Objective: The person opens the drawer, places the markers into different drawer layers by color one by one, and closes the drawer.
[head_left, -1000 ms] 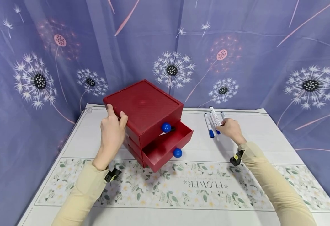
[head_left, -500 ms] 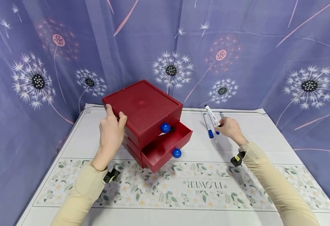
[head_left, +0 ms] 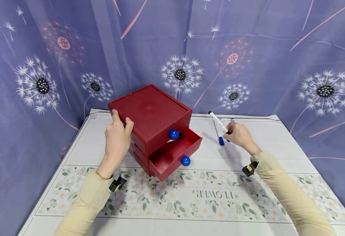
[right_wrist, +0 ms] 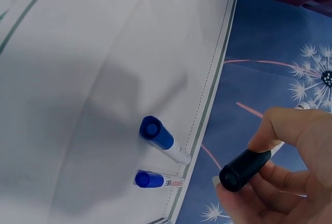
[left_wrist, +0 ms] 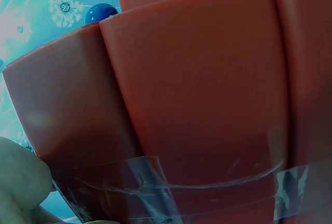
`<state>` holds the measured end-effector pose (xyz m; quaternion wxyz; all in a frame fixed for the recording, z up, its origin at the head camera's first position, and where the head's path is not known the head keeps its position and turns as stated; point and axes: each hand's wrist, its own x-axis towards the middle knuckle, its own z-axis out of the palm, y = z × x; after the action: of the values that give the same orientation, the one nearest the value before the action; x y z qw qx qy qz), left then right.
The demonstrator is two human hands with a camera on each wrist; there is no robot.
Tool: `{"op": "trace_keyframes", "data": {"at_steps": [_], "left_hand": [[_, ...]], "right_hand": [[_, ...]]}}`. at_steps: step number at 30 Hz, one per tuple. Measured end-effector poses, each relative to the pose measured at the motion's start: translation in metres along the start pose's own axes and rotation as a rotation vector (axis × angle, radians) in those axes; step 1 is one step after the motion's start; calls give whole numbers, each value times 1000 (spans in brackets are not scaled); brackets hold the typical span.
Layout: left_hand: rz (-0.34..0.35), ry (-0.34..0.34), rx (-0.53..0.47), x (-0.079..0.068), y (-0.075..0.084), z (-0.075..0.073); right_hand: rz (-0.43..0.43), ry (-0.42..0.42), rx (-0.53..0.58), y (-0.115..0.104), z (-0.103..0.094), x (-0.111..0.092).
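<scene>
My right hand (head_left: 239, 135) pinches a whiteboard marker (head_left: 217, 120) with a white barrel, raised over the white table. In the right wrist view its black cap (right_wrist: 244, 169) points toward the camera between thumb and fingers. Beneath it lie blue-capped markers (right_wrist: 165, 138), partly covered by the hand in the head view. My left hand (head_left: 115, 141) rests on the left top edge of a red drawer unit (head_left: 152, 108), thumb and forefinger extended. One drawer (head_left: 172, 154) of the unit is pulled out, with a blue ball knob (head_left: 185, 161) on its front. A small dark object (head_left: 180, 135) shows inside it.
Clear tape (left_wrist: 207, 182) runs across the unit's side in the left wrist view. A floral band (head_left: 216, 203) crosses the front of the table cover. A purple dandelion-print curtain (head_left: 202, 46) hangs behind and at both sides.
My right hand has raised the black-capped marker and shifted it left across the blue-capped ones. My left hand stays on the drawer unit.
</scene>
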<state>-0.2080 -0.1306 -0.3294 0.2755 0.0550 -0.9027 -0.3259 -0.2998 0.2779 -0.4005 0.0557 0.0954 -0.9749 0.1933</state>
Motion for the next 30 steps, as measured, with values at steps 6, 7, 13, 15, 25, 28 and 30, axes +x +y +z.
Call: {"op": "trace_keyframes", "data": {"at_steps": [6, 7, 13, 15, 25, 28, 30], "left_hand": [[10, -6, -5, -1, 0, 1], [11, -8, -8, -1, 0, 1], [1, -3, -16, -1, -2, 1], [3, 0, -15, -1, -2, 1], [14, 14, -17, 0, -2, 1], [14, 9, -19, 0, -2, 1], [15, 3, -17, 0, -2, 1]], "right_hand": [[-49, 18, 1, -4, 1, -3], [-53, 15, 4, -5, 0, -3], [-70, -15, 25, -11, -3, -3], [-79, -19, 27, -13, -4, -3], [-171, -2, 13, -23, -7, -5], [-194, -6, 8, -25, -8, -5], [-214, -9, -4, -26, -9, -5]]}}
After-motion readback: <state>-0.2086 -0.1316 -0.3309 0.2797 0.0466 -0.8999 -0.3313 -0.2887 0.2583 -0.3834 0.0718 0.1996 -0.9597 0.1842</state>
